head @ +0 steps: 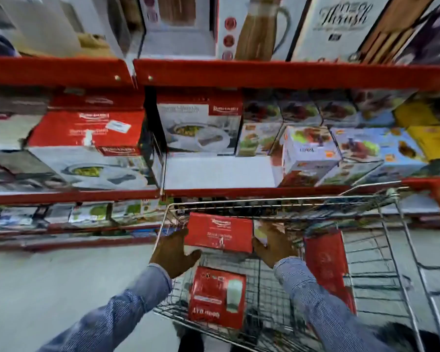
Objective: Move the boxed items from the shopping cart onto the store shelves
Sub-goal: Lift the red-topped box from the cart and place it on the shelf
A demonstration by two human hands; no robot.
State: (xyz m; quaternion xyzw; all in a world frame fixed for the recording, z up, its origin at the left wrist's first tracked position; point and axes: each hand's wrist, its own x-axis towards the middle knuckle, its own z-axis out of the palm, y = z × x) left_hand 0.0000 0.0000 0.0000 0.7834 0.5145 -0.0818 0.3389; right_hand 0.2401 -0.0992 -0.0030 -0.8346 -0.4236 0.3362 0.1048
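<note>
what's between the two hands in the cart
In the head view, a red box sits between the left hand and the right hand, one palm on each end, just above the cart.

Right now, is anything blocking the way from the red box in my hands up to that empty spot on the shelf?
Nothing visible blocks it. The red box, held between the left hand and right hand, sits at the cart rim. The bare shelf gap lies open directly above, with stacked boxes only at its sides.

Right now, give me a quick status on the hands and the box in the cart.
Left hand and right hand clamp the red box from both sides, over the cart. Two more red boxes below. Bare shelf gap straight ahead.
</note>
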